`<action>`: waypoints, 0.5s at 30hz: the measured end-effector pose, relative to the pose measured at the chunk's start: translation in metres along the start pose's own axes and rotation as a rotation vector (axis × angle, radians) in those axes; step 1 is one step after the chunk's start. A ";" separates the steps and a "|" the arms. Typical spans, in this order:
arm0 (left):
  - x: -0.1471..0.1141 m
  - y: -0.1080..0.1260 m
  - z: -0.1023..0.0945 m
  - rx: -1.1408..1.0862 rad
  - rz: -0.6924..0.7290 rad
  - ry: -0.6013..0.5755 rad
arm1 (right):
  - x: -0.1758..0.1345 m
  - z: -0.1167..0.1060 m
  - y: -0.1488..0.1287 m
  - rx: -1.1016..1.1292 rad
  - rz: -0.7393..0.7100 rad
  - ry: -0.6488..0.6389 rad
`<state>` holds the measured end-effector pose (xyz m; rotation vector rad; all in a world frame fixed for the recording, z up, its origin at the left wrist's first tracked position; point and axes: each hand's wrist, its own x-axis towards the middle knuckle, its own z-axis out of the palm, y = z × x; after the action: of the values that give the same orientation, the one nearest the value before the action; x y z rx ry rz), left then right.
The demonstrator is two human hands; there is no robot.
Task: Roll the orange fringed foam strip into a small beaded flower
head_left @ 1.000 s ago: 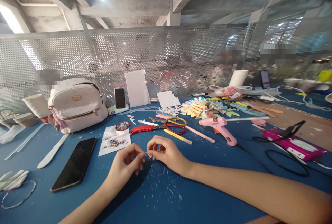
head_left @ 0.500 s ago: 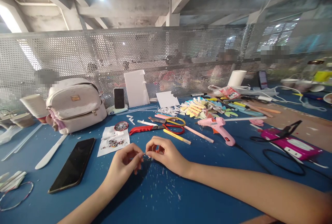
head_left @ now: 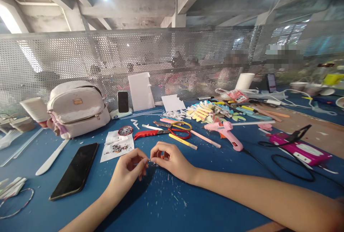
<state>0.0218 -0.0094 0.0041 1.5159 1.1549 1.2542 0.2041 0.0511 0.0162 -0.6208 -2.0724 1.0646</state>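
Observation:
My left hand (head_left: 130, 165) and my right hand (head_left: 172, 161) meet fingertip to fingertip above the blue table (head_left: 150, 207). Each is closed in a pinch of thumb and forefinger. Whatever sits between the fingertips is too small to name. Behind the left hand lies a white paper sheet (head_left: 105, 156) with a pile of small dark and coloured bits (head_left: 120, 148) and a round red-rimmed container (head_left: 125, 130). Just beyond the hands are red-handled scissors (head_left: 146, 133), a second pair with yellow and red loops (head_left: 185, 127), and a yellow pen (head_left: 182, 141).
A black phone (head_left: 74, 171) and a white plastic knife (head_left: 52, 157) lie at left, before a pale backpack (head_left: 79, 108). At right rest a pink glue gun (head_left: 225, 131) with its cord and a magenta power strip (head_left: 299, 148). Paper cutouts (head_left: 204, 112) are heaped behind. White scraps dot the tabletop.
Almost nothing differs. The view has shifted very slightly, and both hands keep the same pinched pose at the same spot.

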 end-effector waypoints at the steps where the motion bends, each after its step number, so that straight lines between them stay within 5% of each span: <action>1: 0.000 0.000 0.000 0.000 0.000 0.000 | 0.000 0.000 0.000 0.000 0.000 0.001; 15: 0.000 0.001 0.000 0.009 -0.003 -0.012 | 0.000 0.001 0.003 0.004 0.000 0.015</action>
<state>0.0217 -0.0096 0.0049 1.5258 1.1562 1.2374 0.2034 0.0527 0.0132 -0.6248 -2.0573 1.0608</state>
